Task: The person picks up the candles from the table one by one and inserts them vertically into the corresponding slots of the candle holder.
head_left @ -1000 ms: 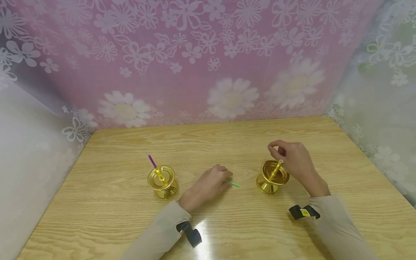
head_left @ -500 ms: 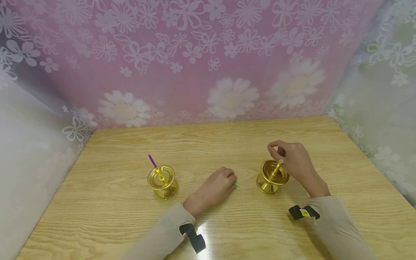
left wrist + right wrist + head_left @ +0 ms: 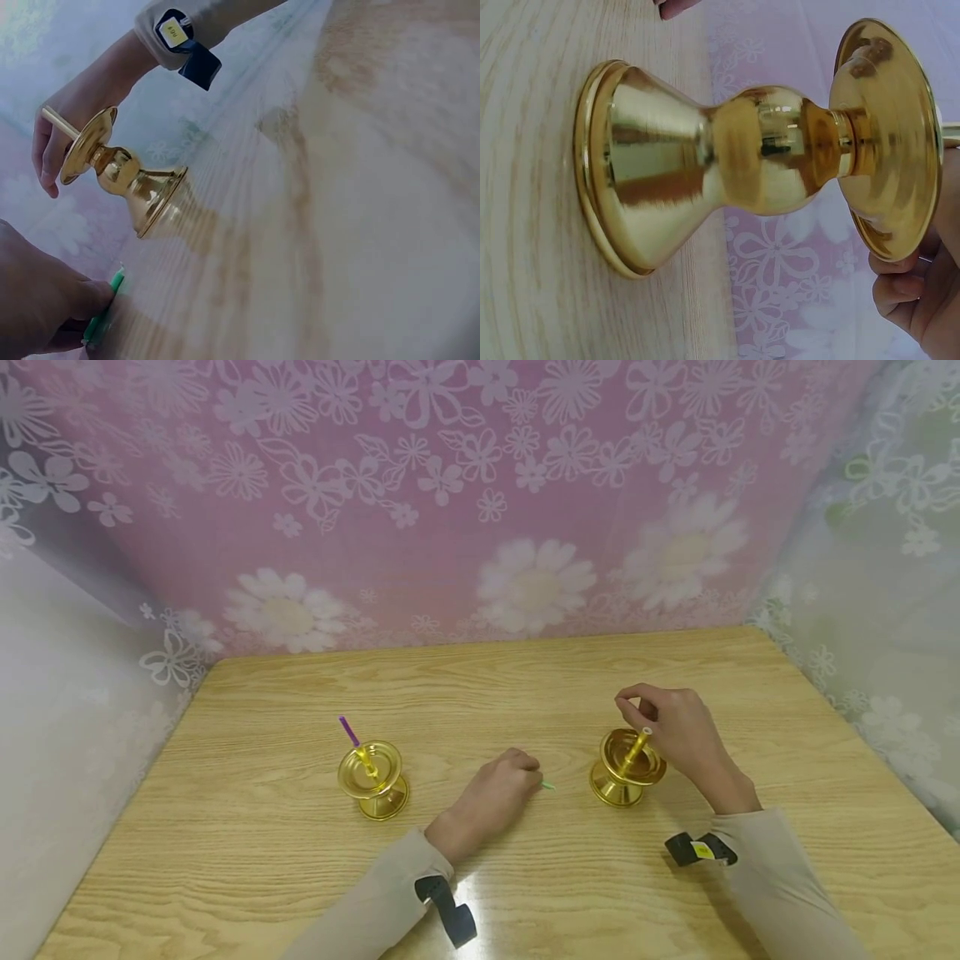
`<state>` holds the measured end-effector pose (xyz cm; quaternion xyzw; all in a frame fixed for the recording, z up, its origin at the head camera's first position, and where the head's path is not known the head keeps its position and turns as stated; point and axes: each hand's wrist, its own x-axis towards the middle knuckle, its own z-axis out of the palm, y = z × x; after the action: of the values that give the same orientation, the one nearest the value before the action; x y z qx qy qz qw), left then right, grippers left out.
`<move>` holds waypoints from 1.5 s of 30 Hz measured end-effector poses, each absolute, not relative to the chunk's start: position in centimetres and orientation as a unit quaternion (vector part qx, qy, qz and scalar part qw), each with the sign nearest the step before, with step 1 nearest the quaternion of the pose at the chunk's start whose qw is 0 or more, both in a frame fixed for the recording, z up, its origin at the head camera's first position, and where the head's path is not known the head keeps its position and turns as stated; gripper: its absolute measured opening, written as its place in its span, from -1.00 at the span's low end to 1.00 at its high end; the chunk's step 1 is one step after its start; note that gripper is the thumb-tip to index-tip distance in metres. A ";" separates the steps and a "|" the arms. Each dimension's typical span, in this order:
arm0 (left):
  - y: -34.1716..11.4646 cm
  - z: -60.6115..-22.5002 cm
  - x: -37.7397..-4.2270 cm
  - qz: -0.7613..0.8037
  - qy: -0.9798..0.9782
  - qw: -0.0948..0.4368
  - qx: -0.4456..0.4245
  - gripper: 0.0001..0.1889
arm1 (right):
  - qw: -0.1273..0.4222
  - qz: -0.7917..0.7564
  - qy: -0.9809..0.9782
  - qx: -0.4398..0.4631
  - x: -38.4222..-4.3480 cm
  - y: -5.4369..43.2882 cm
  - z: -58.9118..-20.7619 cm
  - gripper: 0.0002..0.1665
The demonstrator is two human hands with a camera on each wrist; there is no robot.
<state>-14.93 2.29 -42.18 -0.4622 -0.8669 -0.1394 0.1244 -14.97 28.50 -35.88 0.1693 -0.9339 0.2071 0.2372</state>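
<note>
My left hand (image 3: 498, 793) is low over the table and pinches a thin green candle (image 3: 105, 306) between thumb and fingers. The candle's tip and wick stick out beyond the fingertips. Right of it stands a gold candle holder (image 3: 757, 150) with a flared base, a round dish and a narrow upright tube (image 3: 637, 752), with nothing seen in its top. My right hand (image 3: 678, 727) hovers just behind that holder's dish, fingers loosely bent and holding nothing visible. In the right wrist view the dish partly hides those fingers.
A matching gold candle holder (image 3: 384, 797) stands on the left, a purple candle (image 3: 348, 731) upright but slightly tilted in its tube. Both stand on the wooden table (image 3: 450, 693). Flowered pink cloth (image 3: 420, 527) hangs behind, with pale cloth (image 3: 885, 652) at the right side.
My left hand has moved slightly right and closed over the green candle, so less of it shows now. The right hand has stayed in place by the holder.
</note>
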 end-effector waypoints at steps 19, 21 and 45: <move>2.9 -41.9 -13.8 0.042 -0.868 0.150 -0.472 -0.85 | 0.227 0.206 -0.937 0.169 -15.0 28.4 -35.8 -0.87; 2.9 -41.9 -13.8 0.055 -0.863 0.158 -0.476 -0.86 | 0.225 0.207 -0.937 0.168 -15.0 28.4 -35.8 -0.87; 3.5 -36.4 -15.0 -0.023 -0.853 0.230 -0.467 -0.87 | 0.221 0.204 -0.939 0.166 -14.9 28.5 -36.0 -0.87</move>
<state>-15.01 3.46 -36.41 -0.4673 -0.8534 -0.0232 0.2296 -14.91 28.49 -35.97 0.1664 -0.9391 0.2036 0.2213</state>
